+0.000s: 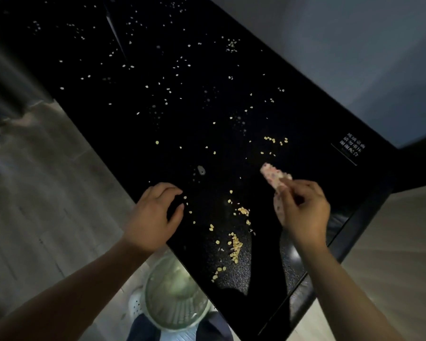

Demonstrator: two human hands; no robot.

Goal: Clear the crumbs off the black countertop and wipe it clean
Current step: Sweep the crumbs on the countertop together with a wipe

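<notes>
The black countertop (182, 124) runs diagonally from the upper left to the lower right and is strewn with pale yellow crumbs. The densest crumb pile (234, 246) lies near the front edge between my hands. My right hand (303, 207) is shut on a pinkish speckled cloth (272, 175), which sticks out up and to the left just above the surface. My left hand (155, 215) hovers at the counter's front edge with fingers curved and apart, holding nothing. Smaller crumbs (276, 140) lie scattered farther back.
A round bin lined with a clear bag (175, 294) stands on the floor below the front edge, under my left forearm. White printed characters (352, 147) mark the counter's right end. Light wood-look floor (47, 193) lies left, and a grey wall (354, 45) behind.
</notes>
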